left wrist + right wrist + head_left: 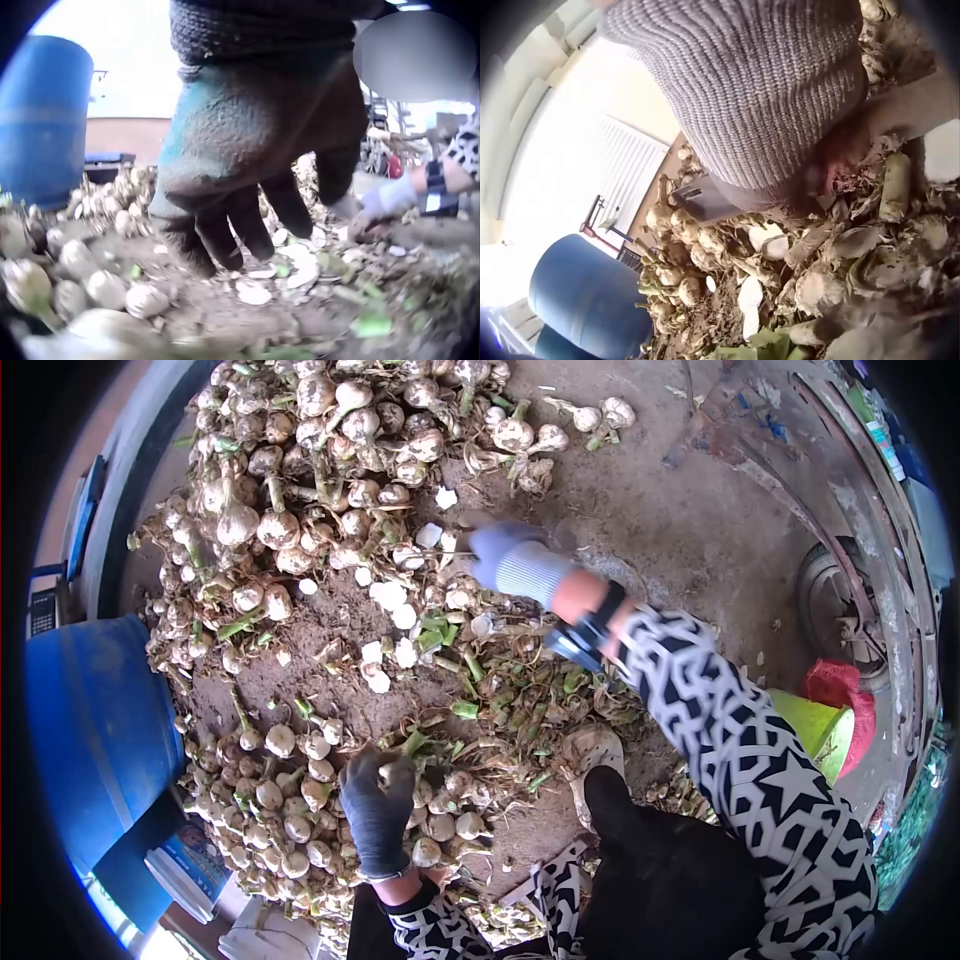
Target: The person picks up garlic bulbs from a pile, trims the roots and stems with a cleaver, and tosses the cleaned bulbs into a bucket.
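Observation:
In a dark, dirt-stained glove, the left hand [378, 810] is low over the near pile of garlic bulbs [298, 827]. The left wrist view shows that hand [262, 157] with its fingers hanging spread and slightly bent, no bulb visible in them. The right hand [510, 560], in a pale knitted glove and blurred, is at the right edge of the far garlic pile [360, 425]. From under its cuff in the right wrist view [757, 97] juts a flat grey blade [705, 201]. The right fingers are mostly hidden there; in the left wrist view they look curled.
White cut pieces [388, 596] lie on the soil between the piles. Green stalk trimmings and dry leaves [540, 710] cover the ground at centre. A blue barrel [100, 710] stands at left. A wheel [845, 605] and a lime-green container [810, 730] are at right.

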`<move>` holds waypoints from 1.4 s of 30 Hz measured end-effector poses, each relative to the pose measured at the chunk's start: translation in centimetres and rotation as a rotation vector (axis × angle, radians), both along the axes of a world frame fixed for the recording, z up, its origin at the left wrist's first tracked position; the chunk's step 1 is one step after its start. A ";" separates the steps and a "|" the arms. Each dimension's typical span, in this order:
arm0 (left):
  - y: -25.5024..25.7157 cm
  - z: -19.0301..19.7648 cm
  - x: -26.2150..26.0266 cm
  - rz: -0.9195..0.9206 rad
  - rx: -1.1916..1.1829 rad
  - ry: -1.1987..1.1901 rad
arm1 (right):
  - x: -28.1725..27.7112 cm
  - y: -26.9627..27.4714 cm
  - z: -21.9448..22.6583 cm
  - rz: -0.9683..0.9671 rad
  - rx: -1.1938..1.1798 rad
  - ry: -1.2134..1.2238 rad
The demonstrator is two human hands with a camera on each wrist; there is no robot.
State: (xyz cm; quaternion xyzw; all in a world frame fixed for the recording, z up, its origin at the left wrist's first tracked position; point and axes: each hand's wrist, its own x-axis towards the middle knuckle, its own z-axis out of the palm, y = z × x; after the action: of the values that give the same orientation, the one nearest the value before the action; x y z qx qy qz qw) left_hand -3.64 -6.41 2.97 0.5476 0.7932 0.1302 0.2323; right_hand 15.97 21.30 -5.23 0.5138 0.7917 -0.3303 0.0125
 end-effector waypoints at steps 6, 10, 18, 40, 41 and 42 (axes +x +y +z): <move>7.3 -1.7 3.1 0.625 0.178 -0.945 | -1.6 -4.2 1.6 0.198 0.034 0.331; 7.0 -6.7 2.9 -0.110 0.172 -0.620 | 0.9 -9.4 6.8 0.447 0.168 0.695; 6.4 -2.0 6.3 0.260 0.206 -1.330 | 5.6 -10.2 9.6 0.329 0.200 0.356; -2.3 -0.8 -0.2 0.068 -0.098 -0.087 | 5.4 2.3 4.6 -0.047 0.251 -0.337; -3.1 -0.4 -1.0 -0.049 -0.094 0.195 | 5.7 4.4 3.1 -0.050 0.319 -0.420; -2.7 0.6 -0.9 0.026 -0.094 0.173 | 6.3 6.5 1.0 -0.090 0.375 -0.505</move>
State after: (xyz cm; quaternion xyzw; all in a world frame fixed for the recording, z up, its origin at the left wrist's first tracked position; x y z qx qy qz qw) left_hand -4.56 -9.07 3.56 0.5350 0.8226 0.0478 0.1867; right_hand 22.29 27.79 -4.25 0.6073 0.7872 -0.0409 0.0993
